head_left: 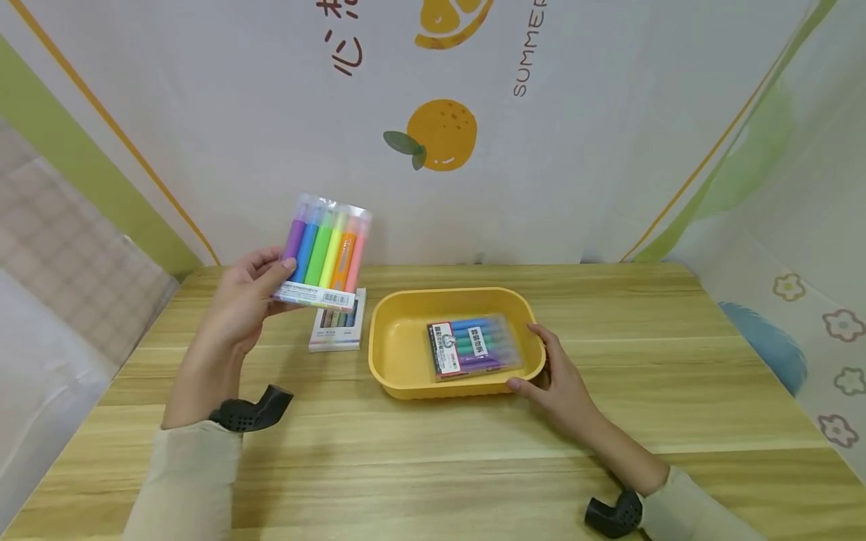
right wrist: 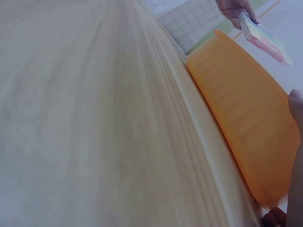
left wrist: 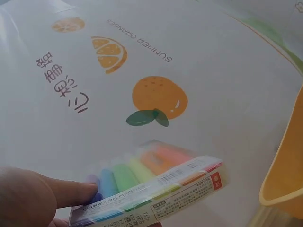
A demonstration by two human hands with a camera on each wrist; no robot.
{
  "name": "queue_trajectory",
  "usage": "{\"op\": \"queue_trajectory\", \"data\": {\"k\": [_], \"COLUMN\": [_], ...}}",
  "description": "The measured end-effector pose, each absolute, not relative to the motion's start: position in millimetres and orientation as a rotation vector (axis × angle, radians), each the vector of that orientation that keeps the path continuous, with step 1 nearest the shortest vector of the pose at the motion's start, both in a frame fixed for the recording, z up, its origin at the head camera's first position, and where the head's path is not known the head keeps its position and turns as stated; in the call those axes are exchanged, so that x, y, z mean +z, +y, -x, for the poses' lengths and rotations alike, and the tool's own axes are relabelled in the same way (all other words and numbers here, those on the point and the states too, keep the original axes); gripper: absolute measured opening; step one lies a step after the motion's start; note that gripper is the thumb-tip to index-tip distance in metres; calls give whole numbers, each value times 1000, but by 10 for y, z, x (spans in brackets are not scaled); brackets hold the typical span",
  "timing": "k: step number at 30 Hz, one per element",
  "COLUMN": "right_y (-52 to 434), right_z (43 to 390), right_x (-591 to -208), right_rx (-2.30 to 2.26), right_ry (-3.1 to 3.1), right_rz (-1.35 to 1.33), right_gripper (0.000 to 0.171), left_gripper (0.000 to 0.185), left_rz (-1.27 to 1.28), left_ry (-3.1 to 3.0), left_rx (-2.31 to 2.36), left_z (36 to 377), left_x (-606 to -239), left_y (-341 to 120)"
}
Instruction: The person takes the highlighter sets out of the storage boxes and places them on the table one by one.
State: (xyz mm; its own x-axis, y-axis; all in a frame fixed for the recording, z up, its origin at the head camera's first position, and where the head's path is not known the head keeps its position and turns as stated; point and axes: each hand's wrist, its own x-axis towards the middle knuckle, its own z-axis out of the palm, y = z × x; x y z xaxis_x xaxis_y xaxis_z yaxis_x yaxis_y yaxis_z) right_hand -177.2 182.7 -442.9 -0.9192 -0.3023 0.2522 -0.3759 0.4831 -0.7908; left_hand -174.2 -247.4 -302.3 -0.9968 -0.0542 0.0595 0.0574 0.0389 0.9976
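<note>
My left hand [head_left: 238, 300] pinches a clear pack of highlighters [head_left: 325, 252] by its lower left corner, thumb on the front. The pack is held up above the table, and its purple, blue, green, yellow, orange and pink pens show. My right hand [head_left: 564, 387] grips the right end of a yellow plastic basket [head_left: 399, 391], with the thumb at the near rim and a finger over the side rim. Inside the basket lies a clear pack of blue, green and purple pens [head_left: 483, 346]. In the right wrist view, the basket's outer wall [right wrist: 246, 113] stands beside the fingers.
Left of the basket, a white box with a window [head_left: 338, 334] lies on the wooden table [head_left: 433, 466], partly behind the raised pack. A white curtain printed with oranges [head_left: 271, 113] hangs behind the table's far edge. Each wrist wears a black camera [head_left: 250, 412].
</note>
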Motion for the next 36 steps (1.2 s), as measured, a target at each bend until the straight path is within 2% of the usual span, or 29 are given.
{"op": "queue_trajectory", "data": {"k": [6,13,24,32,36], "right_y": [1833,1830,1834,1835,1829], "right_z": [1781,1788,1777,1780,1779], "right_x": [-4427,-4433,-4427,-4430,-4424], "right_rx": [1410,1404,1412,1411,1418], "right_ry": [-2653,-2650,-2643,-2650,-2651], "right_rz": [-591,-595,-597,-594,-596], "right_gripper": [90,91,91,91,91], "left_gripper": [60,69,72,48,53], "left_rz": [-45,-110,-167,-147,-163], "left_ry": [-2246,-2227,-2259,-2279,-2344], "left_rx": [-2076,-2056,-2028,-2009,-1948], "left_z": [1761,1790,1811,1819,1827], "left_x": [-3050,-3106,-3141,-3180,-3200], "left_y": [-2532,-2650,-2780,-2842,-2863]}}
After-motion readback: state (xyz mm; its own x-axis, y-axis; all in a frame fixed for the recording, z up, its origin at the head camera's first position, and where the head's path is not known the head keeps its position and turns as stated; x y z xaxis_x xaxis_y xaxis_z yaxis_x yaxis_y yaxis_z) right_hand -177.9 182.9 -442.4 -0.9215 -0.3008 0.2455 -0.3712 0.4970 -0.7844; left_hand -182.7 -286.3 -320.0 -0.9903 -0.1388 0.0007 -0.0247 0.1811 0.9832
